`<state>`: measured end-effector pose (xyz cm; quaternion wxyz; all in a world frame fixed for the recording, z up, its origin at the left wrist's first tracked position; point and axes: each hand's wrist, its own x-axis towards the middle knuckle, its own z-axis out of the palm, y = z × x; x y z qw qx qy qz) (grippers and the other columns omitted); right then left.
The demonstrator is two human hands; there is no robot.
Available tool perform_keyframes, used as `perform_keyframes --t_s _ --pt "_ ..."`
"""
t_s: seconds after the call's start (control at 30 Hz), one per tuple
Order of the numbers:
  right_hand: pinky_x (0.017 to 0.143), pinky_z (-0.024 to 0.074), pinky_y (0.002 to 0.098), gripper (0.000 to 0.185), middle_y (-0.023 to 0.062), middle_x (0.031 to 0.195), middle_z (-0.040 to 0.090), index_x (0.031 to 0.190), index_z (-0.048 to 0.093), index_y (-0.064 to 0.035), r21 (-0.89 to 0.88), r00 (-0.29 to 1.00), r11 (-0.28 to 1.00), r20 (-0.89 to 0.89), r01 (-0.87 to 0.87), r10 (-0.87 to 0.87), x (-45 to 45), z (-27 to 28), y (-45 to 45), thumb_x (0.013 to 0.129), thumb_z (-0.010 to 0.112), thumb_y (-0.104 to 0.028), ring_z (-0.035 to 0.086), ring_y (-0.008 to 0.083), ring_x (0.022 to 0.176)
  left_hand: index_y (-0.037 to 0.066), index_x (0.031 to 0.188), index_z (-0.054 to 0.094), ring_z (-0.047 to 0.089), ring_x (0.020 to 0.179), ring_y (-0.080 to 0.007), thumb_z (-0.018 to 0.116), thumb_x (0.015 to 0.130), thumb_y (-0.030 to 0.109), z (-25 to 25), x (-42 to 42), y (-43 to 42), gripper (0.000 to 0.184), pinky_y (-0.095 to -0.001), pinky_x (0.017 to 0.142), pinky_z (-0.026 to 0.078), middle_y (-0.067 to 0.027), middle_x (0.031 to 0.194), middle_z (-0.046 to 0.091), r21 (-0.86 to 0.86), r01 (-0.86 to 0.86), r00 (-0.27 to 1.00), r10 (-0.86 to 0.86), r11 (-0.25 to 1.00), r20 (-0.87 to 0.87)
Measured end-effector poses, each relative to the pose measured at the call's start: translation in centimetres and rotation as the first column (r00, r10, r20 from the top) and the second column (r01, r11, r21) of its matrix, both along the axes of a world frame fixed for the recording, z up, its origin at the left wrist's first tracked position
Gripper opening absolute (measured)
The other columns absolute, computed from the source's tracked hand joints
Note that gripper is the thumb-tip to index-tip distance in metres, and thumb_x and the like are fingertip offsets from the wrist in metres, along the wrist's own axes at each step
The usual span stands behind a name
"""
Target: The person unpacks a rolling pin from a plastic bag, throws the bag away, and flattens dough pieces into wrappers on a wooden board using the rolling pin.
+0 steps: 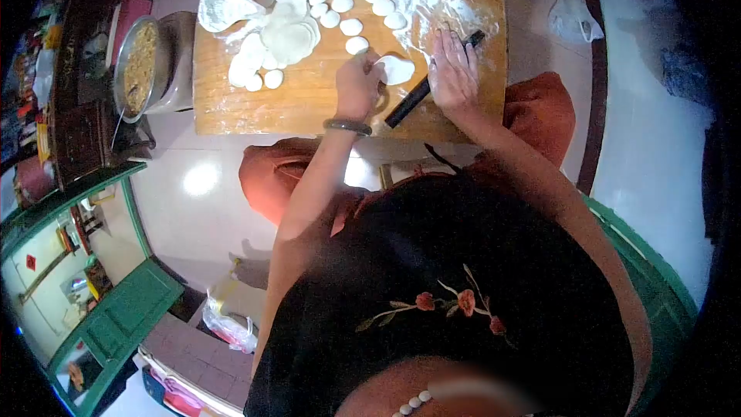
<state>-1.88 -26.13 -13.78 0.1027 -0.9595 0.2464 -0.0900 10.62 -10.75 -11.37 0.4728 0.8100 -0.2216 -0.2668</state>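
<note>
In the head view, the 2 hands were apart: the left hand pinched a wrapper's edge, the right pressed flat across the pin. The wrapper lay on the table, between them; any writing on the red sign was too small to read

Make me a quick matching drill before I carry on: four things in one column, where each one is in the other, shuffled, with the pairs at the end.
Things
1. dark rolling pin
2. single dough round
3. pile of flat wrappers
4. metal bowl

Places
A. off the left side of the wooden board
B. held at its edge by the left hand
C. on the board, touched by neither hand
D. under the right hand

Pairs: 1-D, 2-B, 3-C, 4-A
</note>
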Motion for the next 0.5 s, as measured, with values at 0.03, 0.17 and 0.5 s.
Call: perform_keyframes --t_s 0.03,0.17,0.5 --pt "0.122 0.0141 0.0486 0.064 0.0236 0.159 0.026 0.150 0.032 0.0048 0.027 1.000 0.999 -0.002 0.018 -0.018 -0.9 -0.2 0.2 0.090 0.048 -0.011 0.028 0.0333 0.147 -0.003 0.092 0.068 0.067 0.068 -0.0327 0.068 0.088 0.015 -0.1 -0.7 0.2 0.019 -0.0392 0.066 0.052 -0.0210 0.079 0.068 -0.015 -0.019 0.996 0.017 1.000 -0.084" --pt "0.121 0.0141 0.0500 0.064 0.0222 0.158 0.030 0.149 0.033 0.0030 0.000 0.997 0.997 0.031 -0.074 0.074 4.5 0.1 -0.5 0.090 0.050 -0.016 0.026 0.0334 0.148 -0.002 0.093 0.068 0.066 0.073 -0.0386 0.067 0.088 0.018 -1.1 -0.8 -0.7 0.021 -0.0428 0.067 0.052 -0.0230 0.083 0.068 0.098 0.138 0.940 -0.162 0.986 0.300" --pt "0.123 0.0074 0.0471 0.068 0.0217 0.160 0.026 0.152 0.025 0.0074 0.039 0.998 0.999 -0.057 0.027 -0.025 0.1 0.8 0.3 0.091 0.046 -0.014 0.024 0.0303 0.150 -0.002 0.084 0.068 0.064 0.070 -0.0404 0.069 0.087 0.018 -0.3 0.0 0.2 0.020 -0.0450 0.067 0.050 -0.0210 0.071 0.065 -0.034 -0.095 0.994 0.093 0.995 -0.060"
